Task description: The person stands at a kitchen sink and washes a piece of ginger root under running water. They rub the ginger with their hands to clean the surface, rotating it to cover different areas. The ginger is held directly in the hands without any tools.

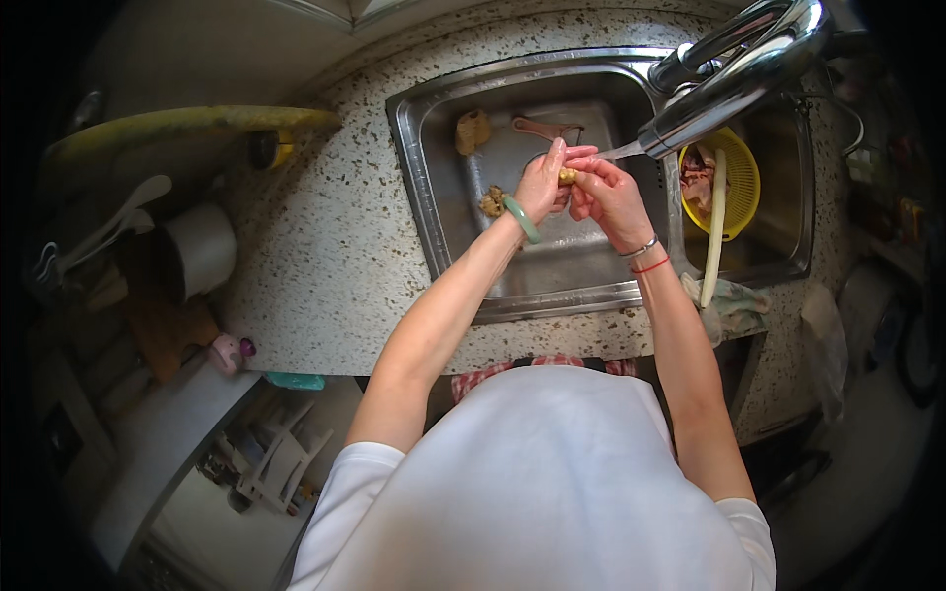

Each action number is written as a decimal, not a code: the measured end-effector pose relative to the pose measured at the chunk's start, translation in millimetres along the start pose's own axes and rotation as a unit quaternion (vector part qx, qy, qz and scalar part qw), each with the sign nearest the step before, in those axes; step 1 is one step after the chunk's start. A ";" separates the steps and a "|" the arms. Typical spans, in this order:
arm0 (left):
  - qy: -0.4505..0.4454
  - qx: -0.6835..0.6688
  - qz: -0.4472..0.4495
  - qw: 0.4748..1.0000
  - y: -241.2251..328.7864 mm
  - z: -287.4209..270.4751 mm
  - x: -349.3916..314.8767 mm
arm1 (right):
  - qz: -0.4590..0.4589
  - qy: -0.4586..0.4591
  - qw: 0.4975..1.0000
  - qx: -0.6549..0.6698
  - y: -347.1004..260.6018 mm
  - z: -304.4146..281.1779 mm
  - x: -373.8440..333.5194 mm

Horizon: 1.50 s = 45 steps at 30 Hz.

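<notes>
In the head view I am holding a small yellowish piece of ginger (568,177) pinched between both hands, left hand (540,187) and right hand (606,194), under the tap (729,84) stream over the sink (414,177). Two more pieces (473,131) are lying unrinsed in the basin, so I judge the washing about one-third through.

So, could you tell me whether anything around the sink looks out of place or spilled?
Mostly no. Both hands, left hand and right hand, hold a small yellowish piece under the tap. Only a long pale stick juts from the yellow strainer over the sink edge onto a cloth.
</notes>
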<state>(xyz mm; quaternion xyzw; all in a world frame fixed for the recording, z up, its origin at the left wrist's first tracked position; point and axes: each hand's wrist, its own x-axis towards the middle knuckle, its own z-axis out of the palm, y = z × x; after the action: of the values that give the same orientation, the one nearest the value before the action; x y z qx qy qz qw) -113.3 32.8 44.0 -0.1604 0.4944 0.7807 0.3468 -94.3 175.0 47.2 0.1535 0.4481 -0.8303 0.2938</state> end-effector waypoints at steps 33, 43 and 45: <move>0.220 0.229 0.187 0.930 -48.1 11.9 26.1 | -0.195 0.289 0.901 -0.260 47.5 6.6 25.0; 0.053 0.084 -0.025 0.995 -22.6 -3.4 16.7 | -0.120 0.117 0.971 -0.168 23.6 1.9 6.5; 0.023 0.009 -0.016 1.000 -26.9 -6.4 19.5 | -0.147 0.146 0.968 -0.143 29.4 2.2 13.5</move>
<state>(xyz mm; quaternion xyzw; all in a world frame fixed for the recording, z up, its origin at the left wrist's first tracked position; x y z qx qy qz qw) -108.9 42.0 11.7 -0.1829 0.5066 0.7669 0.3490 -86.4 155.9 22.2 0.1625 0.6175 -0.7603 0.1187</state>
